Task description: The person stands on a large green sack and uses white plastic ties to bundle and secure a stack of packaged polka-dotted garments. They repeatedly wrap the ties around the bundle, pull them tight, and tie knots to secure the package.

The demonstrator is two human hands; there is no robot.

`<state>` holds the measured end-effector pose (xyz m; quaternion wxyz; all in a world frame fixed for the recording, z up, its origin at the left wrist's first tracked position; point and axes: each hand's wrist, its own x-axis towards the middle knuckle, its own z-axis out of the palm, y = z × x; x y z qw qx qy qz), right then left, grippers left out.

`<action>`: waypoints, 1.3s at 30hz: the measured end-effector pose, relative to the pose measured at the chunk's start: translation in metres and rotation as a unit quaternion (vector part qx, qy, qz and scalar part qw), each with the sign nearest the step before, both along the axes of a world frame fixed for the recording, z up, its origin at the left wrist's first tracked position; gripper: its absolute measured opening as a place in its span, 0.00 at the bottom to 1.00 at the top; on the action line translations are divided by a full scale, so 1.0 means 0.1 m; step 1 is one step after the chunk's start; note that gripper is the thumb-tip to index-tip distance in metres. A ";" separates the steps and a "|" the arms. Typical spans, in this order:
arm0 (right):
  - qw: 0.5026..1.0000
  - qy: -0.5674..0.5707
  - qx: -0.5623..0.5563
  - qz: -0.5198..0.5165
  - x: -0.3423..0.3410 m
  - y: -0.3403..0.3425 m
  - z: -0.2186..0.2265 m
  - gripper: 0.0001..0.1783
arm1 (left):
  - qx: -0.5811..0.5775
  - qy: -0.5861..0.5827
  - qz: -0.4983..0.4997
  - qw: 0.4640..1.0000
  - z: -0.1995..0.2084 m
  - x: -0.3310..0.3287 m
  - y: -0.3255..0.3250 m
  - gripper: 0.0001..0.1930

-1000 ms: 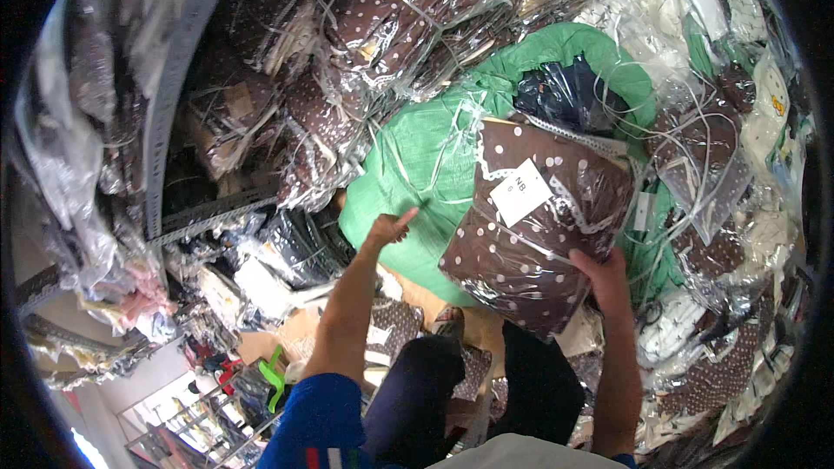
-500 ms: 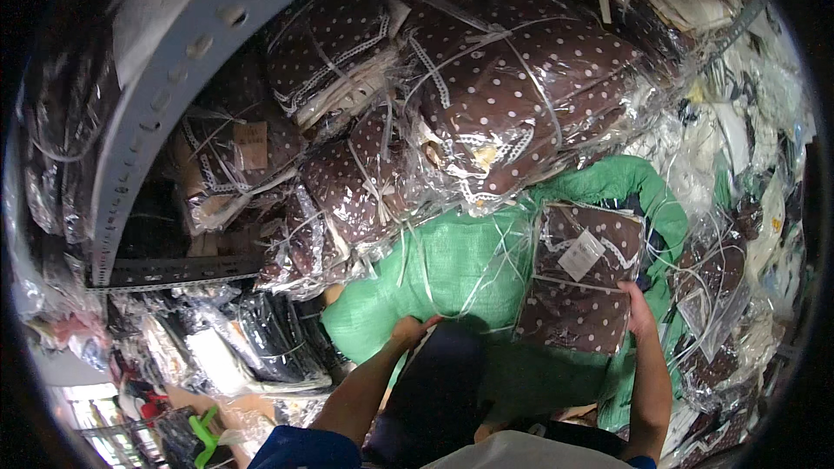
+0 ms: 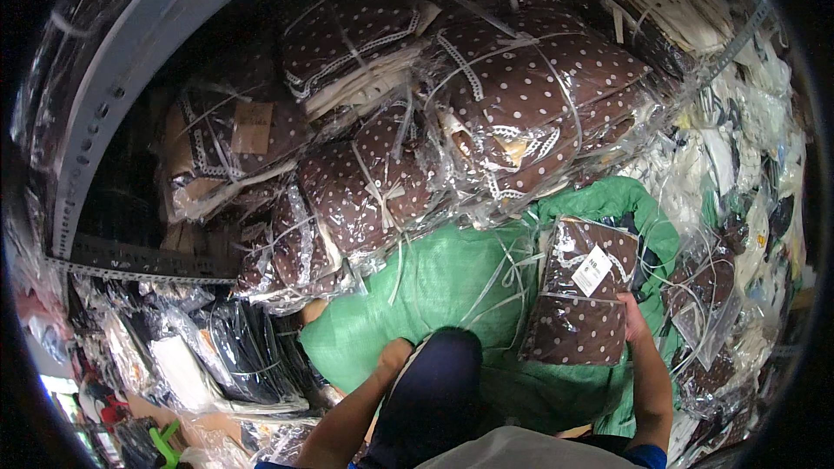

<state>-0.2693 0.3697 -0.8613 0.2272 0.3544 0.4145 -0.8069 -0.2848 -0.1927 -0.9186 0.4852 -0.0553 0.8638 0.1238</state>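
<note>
My right hand (image 3: 637, 320) grips the right edge of a flat package of folded brown polka-dot clothing (image 3: 577, 330), thumb on its front. The package is wrapped in clear plastic and has a white label (image 3: 592, 271) and white scalloped trim. Behind it lies a bulging green woven sack (image 3: 426, 282) with white straps, its gathered opening at the right. My left hand (image 3: 396, 353) rests against the sack's near side beside my dark-clad knee (image 3: 447, 365); its fingers are hidden.
Tied, plastic-wrapped polka-dot bundles (image 3: 530, 95) are heaped beyond the sack. A grey perforated metal shelf post (image 3: 91, 122) curves along the left. Black and white bagged clothes (image 3: 252, 352) lie at lower left, and white bagged goods (image 3: 738, 156) pile up at right.
My left hand has slid left and lower along the sack, and its fingers have gone out of sight. The package now tilts slightly differently, still in my right hand. The whole view has shifted a little.
</note>
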 end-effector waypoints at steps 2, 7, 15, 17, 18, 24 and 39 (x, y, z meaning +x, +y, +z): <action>1.000 0.007 -0.004 -0.015 0.03 -0.05 -0.01 0.32 | 0.015 0.001 -0.009 1.000 0.01 0.04 0.00 0.15; 0.998 0.021 -0.013 -0.055 0.10 -0.13 -0.07 0.32 | 0.031 0.001 -0.007 0.999 0.16 -0.01 0.03 0.16; 0.998 -0.019 -0.008 -0.066 0.14 -0.16 -0.01 0.34 | 0.028 0.034 -0.030 0.999 -0.03 0.10 0.00 0.18; 0.997 -0.006 -0.023 -0.068 0.09 -0.30 0.14 0.34 | 0.011 0.017 0.055 0.998 0.14 0.03 0.06 0.23; 0.997 -0.008 -0.022 -0.072 0.09 -0.34 0.22 0.33 | 0.004 0.008 0.096 0.995 0.25 0.00 0.11 0.26; 0.997 0.004 0.004 -0.083 0.13 -0.15 -0.01 0.29 | 0.209 -0.301 0.132 0.921 0.76 -0.29 -0.38 0.42; 0.987 -0.039 0.047 -0.147 0.20 -0.01 -0.25 0.23 | 0.111 0.678 -0.307 0.659 4.25 -5.93 2.27 0.22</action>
